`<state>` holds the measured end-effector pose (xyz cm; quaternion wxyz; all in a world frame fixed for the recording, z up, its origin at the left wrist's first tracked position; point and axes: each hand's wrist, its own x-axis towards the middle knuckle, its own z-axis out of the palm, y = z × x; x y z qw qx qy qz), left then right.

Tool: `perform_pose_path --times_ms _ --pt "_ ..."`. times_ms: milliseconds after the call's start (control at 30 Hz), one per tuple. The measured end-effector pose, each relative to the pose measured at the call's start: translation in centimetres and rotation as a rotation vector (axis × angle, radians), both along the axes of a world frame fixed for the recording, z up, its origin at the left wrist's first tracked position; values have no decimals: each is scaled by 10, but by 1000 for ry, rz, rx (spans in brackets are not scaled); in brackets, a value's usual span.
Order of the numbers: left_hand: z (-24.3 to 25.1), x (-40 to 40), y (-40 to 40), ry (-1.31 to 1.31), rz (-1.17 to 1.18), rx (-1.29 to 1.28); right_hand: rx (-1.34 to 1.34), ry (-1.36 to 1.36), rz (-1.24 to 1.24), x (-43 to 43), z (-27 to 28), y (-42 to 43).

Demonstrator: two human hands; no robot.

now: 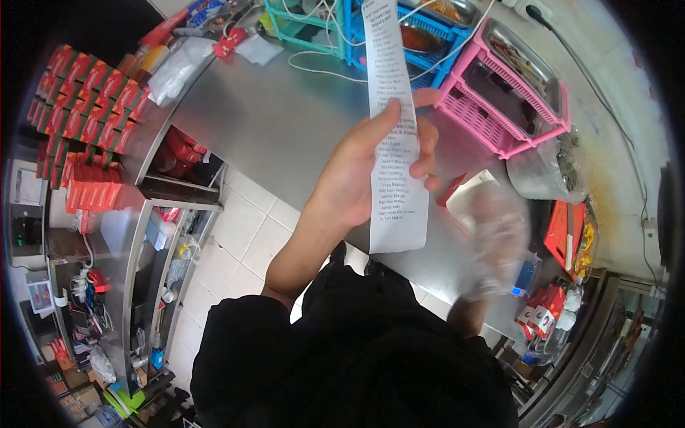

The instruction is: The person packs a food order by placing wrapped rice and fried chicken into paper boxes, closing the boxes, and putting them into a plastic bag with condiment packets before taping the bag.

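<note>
My left hand (350,171) grips a long printed paper receipt (398,224) between thumb and fingers, above the stainless steel table (257,112). The strip bears lines of writing and hangs lengthwise across my palm. Clear plastic, apparently a disposable glove, covers my right hand (497,235), which is motion-blurred. That hand is beside a red box (463,198) with a pale inside, on the table; its fingers partly cover the box. Whether they touch it or hold anything is hidden by the blur.
Pink (503,117), blue (441,56) and green (316,29) plastic racks line the table's back, some carrying metal trays. A red cutting board (559,235) with a knife (570,232) lies far right. Stacked red boxes (88,96) fill the left. White cables (326,67) cross the tabletop.
</note>
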<state>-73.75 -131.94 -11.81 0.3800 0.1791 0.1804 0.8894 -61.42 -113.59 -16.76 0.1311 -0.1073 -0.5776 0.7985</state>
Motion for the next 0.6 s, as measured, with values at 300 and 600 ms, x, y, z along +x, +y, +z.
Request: perform_pose_path --times_ms 300,600 --pt "5 -6 60 -89 59 -51 1697 -820 -679 -60 -12 370" --pt "-1 -9 104 -85 56 -27 1776 -856 -231 -101 -84 409"
